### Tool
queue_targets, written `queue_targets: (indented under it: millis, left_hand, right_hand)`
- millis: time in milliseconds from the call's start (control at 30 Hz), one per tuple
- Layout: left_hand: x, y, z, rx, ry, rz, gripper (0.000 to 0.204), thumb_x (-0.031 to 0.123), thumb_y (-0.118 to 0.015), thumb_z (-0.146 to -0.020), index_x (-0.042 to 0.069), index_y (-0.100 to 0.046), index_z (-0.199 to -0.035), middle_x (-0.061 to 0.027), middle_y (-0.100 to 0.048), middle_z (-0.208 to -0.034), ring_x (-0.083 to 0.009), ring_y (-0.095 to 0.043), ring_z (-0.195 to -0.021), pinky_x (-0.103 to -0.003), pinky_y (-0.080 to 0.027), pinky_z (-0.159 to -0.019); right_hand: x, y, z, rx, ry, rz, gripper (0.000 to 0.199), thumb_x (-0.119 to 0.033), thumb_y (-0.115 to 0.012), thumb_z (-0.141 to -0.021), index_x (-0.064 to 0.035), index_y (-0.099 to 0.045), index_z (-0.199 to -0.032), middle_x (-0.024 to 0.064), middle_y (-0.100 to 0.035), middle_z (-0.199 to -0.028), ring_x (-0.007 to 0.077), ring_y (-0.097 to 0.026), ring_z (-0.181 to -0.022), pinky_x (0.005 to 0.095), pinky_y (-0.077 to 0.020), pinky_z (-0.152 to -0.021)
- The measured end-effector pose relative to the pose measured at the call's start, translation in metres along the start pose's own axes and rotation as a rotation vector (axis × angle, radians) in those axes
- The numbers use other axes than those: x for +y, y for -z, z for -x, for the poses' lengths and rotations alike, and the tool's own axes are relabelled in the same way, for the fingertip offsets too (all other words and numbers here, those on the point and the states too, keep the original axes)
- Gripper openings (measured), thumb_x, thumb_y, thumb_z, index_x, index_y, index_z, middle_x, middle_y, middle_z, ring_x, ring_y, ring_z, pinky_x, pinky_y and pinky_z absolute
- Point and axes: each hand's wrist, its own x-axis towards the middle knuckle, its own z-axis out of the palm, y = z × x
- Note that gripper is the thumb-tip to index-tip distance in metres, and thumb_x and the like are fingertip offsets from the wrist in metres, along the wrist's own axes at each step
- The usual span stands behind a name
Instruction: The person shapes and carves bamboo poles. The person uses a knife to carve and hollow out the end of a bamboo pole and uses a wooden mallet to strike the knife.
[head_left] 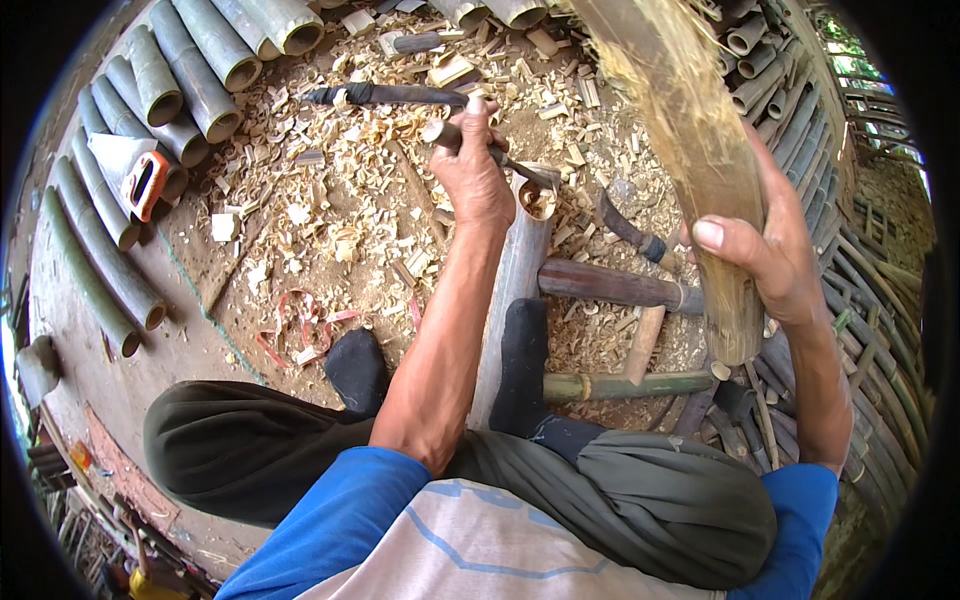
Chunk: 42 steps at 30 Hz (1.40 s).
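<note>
My left hand (472, 180) is closed around a chisel-like tool (440, 134) with a round wooden handle. Its dark metal blade (530, 172) reaches over the open end of an upright-leaning bamboo pole (522, 240), where pale shavings show inside. The pole runs down between my feet (522, 350). On the right, my right hand (765, 255) grips a thick wooden club (715, 190), thumb on the near side. The club's far part is battered and frayed, and its upper end passes out of the picture.
Bamboo lengths (180, 70) line the left, with an orange-handled saw (148, 185) on them. A long knife (390, 94), a curved blade (625, 225) and a dark wooden mallet (610, 282) lie among shavings (350, 220). More bamboo (800, 120) is stacked right. Red strapping (300, 325) lies near my foot.
</note>
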Motion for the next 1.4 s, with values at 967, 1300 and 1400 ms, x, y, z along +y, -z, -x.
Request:
queue_targets:
  millis: [967, 1300, 1400]
  left_hand:
    - [-0.031, -0.019, 0.041, -0.399, 0.121, -0.512, 0.024, 0.011, -0.072, -0.092, 0.000, -0.060, -0.111, -0.0110, -0.065, -0.108, -0.0195, -0.066, -0.092, -0.034, -0.061, -0.073]
    - [-0.032, -0.034, 0.057, -0.334, 0.081, -0.592, 0.014, 0.008, -0.067, -0.094, -0.003, -0.066, -0.104, -0.0138, -0.069, -0.099, -0.0184, -0.064, -0.079, -0.037, -0.060, -0.075]
    - [-0.018, -0.046, 0.067, -0.202, 0.123, -0.424, 0.021, 0.010, -0.067, -0.094, -0.006, -0.066, -0.108, -0.0136, -0.068, -0.099, -0.0191, -0.064, -0.084, -0.036, -0.058, -0.080]
  right_hand:
    - [-0.019, -0.027, -0.056, -0.368, 0.130, 1.066, 0.097, -0.013, -0.074, -0.084, -0.0323, -0.023, -0.164, 0.0178, -0.063, -0.123, 0.0344, -0.070, -0.101, 0.0483, -0.0604, -0.088]
    - [0.016, -0.024, -0.037, -0.247, 0.056, 0.902, 0.100, -0.015, -0.076, -0.082, -0.0338, -0.023, -0.164, 0.0201, -0.062, -0.122, 0.0354, -0.068, -0.099, 0.0512, -0.0599, -0.092]
    - [0.002, -0.020, -0.040, -0.310, -0.028, 0.780, 0.103, -0.010, -0.076, -0.079, -0.0361, -0.024, -0.163, 0.0196, -0.054, -0.142, 0.0356, -0.067, -0.111, 0.0514, -0.0581, -0.099]
